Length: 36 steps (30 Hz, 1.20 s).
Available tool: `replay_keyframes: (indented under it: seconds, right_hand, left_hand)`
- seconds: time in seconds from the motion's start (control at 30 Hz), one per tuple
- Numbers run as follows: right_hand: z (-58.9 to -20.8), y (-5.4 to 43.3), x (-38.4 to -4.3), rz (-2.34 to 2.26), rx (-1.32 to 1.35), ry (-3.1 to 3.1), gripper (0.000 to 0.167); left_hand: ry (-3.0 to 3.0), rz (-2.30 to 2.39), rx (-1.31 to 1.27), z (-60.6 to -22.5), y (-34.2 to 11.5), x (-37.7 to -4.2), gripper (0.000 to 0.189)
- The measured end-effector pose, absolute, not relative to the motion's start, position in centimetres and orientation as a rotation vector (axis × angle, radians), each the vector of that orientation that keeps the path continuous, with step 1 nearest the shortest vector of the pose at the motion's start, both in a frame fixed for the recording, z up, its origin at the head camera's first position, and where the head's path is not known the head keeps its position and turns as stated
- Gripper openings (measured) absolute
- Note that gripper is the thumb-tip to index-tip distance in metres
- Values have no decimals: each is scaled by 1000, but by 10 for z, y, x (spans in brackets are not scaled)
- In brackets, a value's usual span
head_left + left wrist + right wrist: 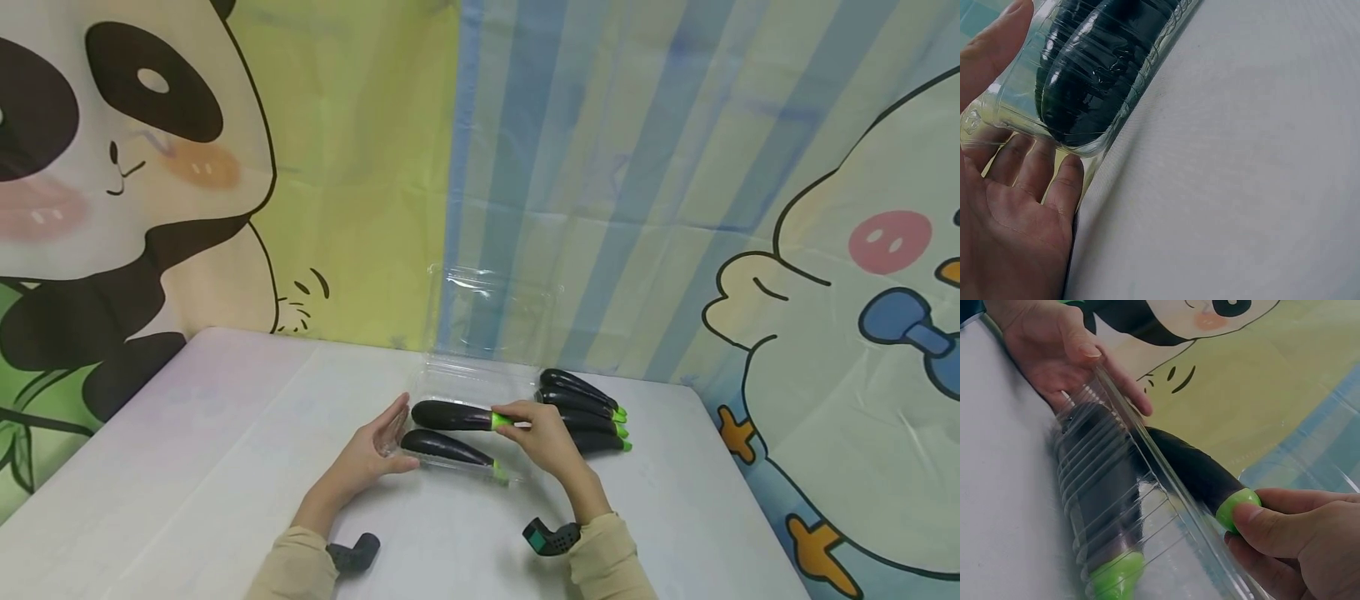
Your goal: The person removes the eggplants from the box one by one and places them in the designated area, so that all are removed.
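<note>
A clear plastic clamshell container (472, 385) lies opened, its see-through lid (495, 321) standing up at the back. One dark eggplant (446, 447) with a green cap lies along its front side. My right hand (543, 433) pinches a second eggplant (452, 415) by its green cap (1235, 506), thumb on one side and fingers on the other. That eggplant lies level over the container, behind the first. My left hand (367, 454) rests at the container's left end, thumb toward the front and fingers (1029, 169) fairly straight against the end wall.
Several more eggplants (592, 442) lie side by side on the white table (697, 492), just right of the container, green caps pointing right. A printed cloth backdrop (360, 183) with cartoon animals hangs behind the table's back edge. Dark wrist devices (551, 537) sit at both sleeves.
</note>
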State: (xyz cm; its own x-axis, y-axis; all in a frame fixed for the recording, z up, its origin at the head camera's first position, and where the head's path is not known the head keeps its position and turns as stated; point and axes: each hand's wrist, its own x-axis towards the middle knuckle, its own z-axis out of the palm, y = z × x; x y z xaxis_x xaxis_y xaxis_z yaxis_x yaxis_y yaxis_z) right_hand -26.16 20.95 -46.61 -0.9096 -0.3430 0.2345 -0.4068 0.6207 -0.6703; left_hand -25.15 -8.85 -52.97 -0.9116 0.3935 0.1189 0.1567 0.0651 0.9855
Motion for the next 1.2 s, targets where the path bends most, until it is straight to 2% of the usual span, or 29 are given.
replay_keyframes:
  seconds: [0.9,1.2]
  right_hand:
    - [-453,234,-264,1134,548,-2662,33]
    - [-445,254,-263,1166,428,-2642,32]
  left_hand:
    - [2162,1949,557,-534,-90,-255,106]
    - [2188,1924,522,-535,-90,-255,107]
